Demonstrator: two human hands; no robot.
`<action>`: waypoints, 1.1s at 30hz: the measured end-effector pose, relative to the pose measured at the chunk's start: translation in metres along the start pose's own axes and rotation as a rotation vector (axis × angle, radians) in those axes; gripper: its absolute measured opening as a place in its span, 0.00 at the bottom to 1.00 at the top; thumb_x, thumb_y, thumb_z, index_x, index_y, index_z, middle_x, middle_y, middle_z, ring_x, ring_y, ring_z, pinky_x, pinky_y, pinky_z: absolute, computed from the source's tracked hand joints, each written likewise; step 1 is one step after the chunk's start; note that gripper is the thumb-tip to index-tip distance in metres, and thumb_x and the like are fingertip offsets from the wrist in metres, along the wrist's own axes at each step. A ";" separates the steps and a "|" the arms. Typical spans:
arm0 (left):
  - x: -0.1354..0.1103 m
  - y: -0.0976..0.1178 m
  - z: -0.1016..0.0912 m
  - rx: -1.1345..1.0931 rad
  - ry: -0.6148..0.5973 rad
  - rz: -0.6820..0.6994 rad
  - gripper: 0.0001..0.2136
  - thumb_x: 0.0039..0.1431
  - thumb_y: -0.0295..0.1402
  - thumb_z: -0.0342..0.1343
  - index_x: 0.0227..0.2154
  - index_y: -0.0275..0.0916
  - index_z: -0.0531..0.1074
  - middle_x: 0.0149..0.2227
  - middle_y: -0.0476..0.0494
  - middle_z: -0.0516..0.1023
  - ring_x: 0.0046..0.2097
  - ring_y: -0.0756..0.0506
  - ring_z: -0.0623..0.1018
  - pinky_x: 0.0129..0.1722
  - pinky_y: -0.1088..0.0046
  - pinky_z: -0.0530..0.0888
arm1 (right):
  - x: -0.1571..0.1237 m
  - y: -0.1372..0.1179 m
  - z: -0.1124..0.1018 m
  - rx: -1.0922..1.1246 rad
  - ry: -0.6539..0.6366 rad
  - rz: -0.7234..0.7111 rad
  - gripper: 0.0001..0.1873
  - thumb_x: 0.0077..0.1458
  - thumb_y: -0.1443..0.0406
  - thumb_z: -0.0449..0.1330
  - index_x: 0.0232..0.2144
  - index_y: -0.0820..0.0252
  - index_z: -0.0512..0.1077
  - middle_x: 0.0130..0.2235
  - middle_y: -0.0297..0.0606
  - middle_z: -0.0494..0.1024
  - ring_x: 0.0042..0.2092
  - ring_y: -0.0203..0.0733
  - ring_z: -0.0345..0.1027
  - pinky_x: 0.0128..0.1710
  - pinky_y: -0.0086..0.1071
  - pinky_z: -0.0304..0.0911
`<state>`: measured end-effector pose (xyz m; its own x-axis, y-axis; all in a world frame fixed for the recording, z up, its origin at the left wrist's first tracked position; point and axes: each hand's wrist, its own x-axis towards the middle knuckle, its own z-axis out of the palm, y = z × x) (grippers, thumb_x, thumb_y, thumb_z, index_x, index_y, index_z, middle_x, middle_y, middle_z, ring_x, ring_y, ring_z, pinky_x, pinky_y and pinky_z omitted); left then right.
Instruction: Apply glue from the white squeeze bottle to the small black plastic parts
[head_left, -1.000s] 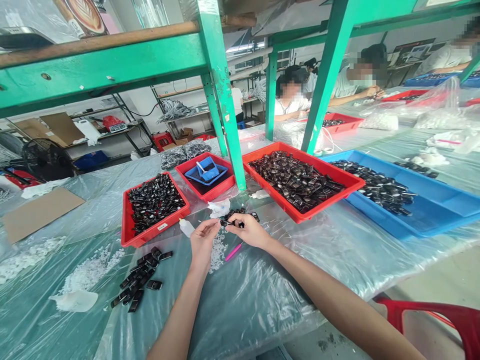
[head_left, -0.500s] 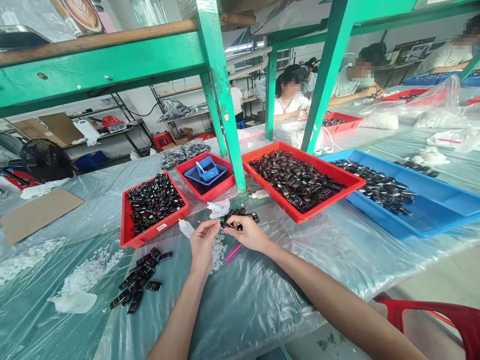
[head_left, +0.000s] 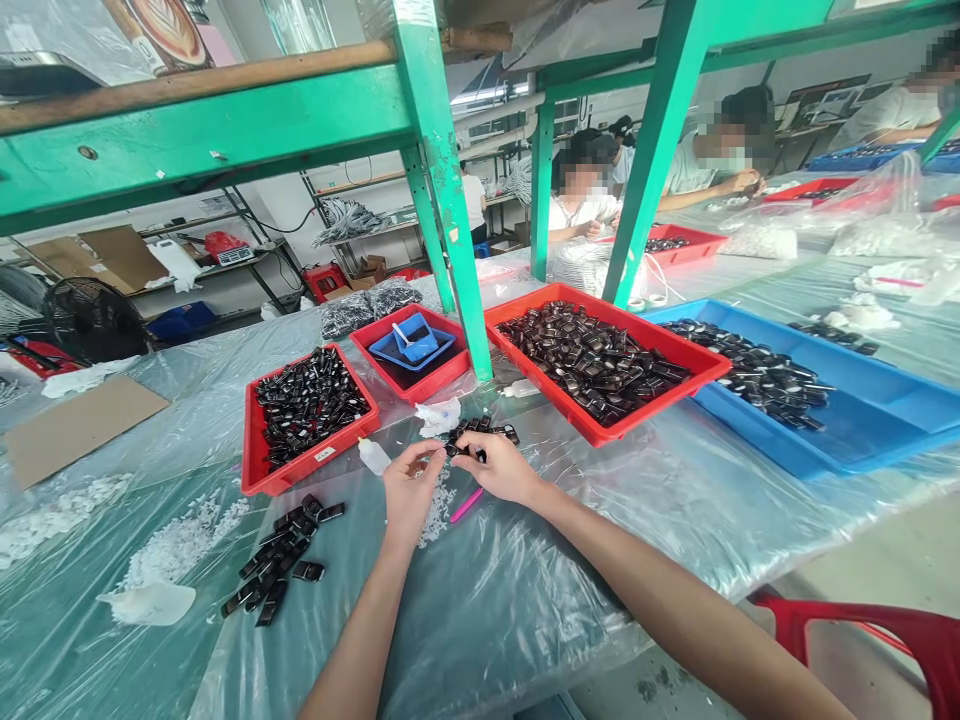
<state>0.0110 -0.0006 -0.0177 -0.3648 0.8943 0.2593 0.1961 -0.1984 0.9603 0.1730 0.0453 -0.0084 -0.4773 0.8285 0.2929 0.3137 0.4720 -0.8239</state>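
A small glossy black plastic part [head_left: 454, 450] is gripped between the thumb and fingers of my right hand [head_left: 499, 467]. My left hand [head_left: 411, 488] is pinched closed, its fingertips meeting the near end of that part; anything tiny inside the pinch is hidden. Just behind my hands lies a loose heap of similar black parts [head_left: 510, 433], partly covered by my right hand. Small white bits [head_left: 435, 518] are scattered below my fingers, beside a pink pen-like tool [head_left: 466, 505]. A small white squeeze bottle [head_left: 373, 456] lies left of my left hand, and crumpled white material [head_left: 439, 417] sits behind it.
Red trays of black parts stand left [head_left: 300, 478] and right [head_left: 600, 432]; a blue tray [head_left: 885, 420] is farther right. More black parts [head_left: 281, 560] and white bits [head_left: 176, 545] lie at left. A green post [head_left: 457, 220] rises ahead. Co-workers sit across the table.
Both hands have shifted very slightly, still together at the black part. The trays and heaps stay where they were.
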 end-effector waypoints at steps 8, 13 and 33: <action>-0.001 0.006 0.003 0.113 -0.021 0.169 0.07 0.54 0.37 0.62 0.32 0.39 0.77 0.33 0.45 0.80 0.35 0.47 0.77 0.32 0.72 0.71 | 0.000 0.000 0.001 0.027 -0.034 -0.005 0.05 0.58 0.64 0.61 0.32 0.58 0.74 0.27 0.30 0.72 0.28 0.35 0.60 0.32 0.29 0.53; -0.003 0.009 0.004 0.062 0.038 0.178 0.09 0.54 0.38 0.63 0.35 0.39 0.78 0.35 0.44 0.81 0.36 0.47 0.78 0.33 0.72 0.72 | 0.001 -0.008 0.004 0.404 -0.067 0.126 0.12 0.54 0.58 0.64 0.26 0.59 0.70 0.22 0.27 0.62 0.25 0.33 0.53 0.27 0.28 0.51; 0.001 -0.001 -0.009 0.510 -0.079 0.414 0.06 0.63 0.35 0.56 0.35 0.42 0.77 0.38 0.44 0.81 0.43 0.43 0.76 0.44 0.64 0.72 | 0.008 -0.005 -0.007 0.887 0.008 0.487 0.17 0.56 0.51 0.61 0.30 0.59 0.70 0.23 0.27 0.63 0.19 0.29 0.52 0.17 0.24 0.41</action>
<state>0.0023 -0.0027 -0.0171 -0.1025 0.8158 0.5691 0.7195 -0.3343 0.6088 0.1735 0.0513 0.0014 -0.4539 0.8744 -0.1711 -0.2519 -0.3102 -0.9167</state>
